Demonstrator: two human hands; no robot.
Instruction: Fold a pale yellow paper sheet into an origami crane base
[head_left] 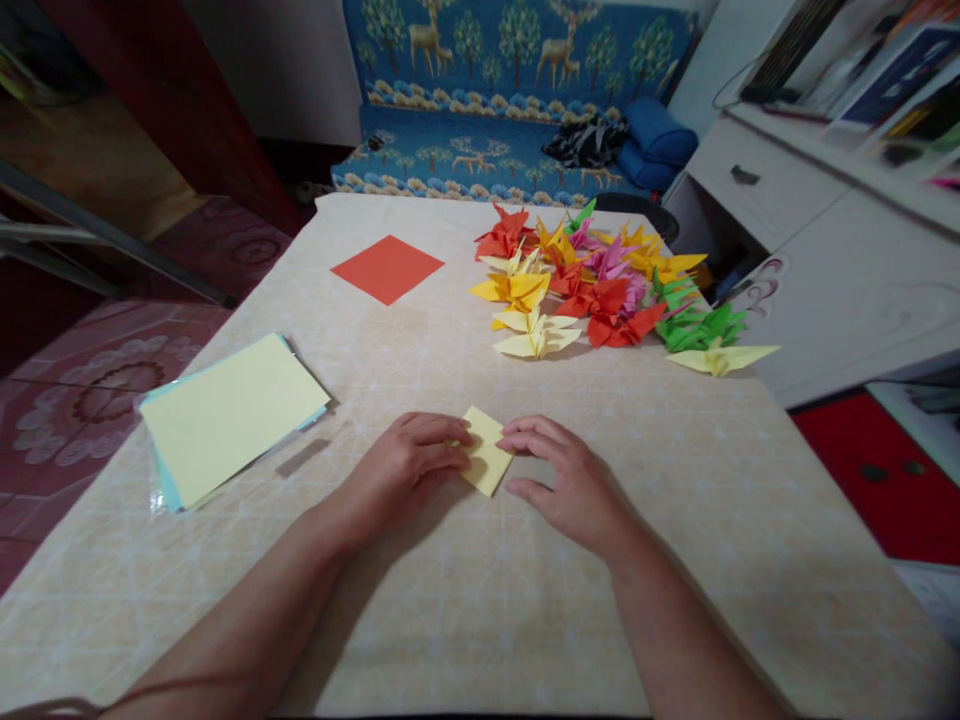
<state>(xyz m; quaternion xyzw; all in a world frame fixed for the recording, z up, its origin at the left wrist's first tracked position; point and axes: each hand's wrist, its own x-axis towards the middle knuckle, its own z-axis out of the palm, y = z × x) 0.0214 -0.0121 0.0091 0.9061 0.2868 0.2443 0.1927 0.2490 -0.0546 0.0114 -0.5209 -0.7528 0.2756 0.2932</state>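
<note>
A small square of folded yellow paper (486, 470) lies on the table between my two hands, one corner towards me. The fingers of my left hand (409, 455) are bent over its left side and hold it against the tabletop; the thumb is mostly hidden. From the other side, the fingertips of my right hand (566, 475) touch the paper's right corner. That hand's fingers are stretched out, with the thumb held apart from them and off the paper.
A stack of pale yellow and blue paper sheets (236, 420) lies on the left. Beyond it is a flat red paper square (388, 270). Several folded paper cranes (592, 290) crowd the far right of the cloth-covered table (450, 620). A blue patterned sofa (480, 150) stands behind.
</note>
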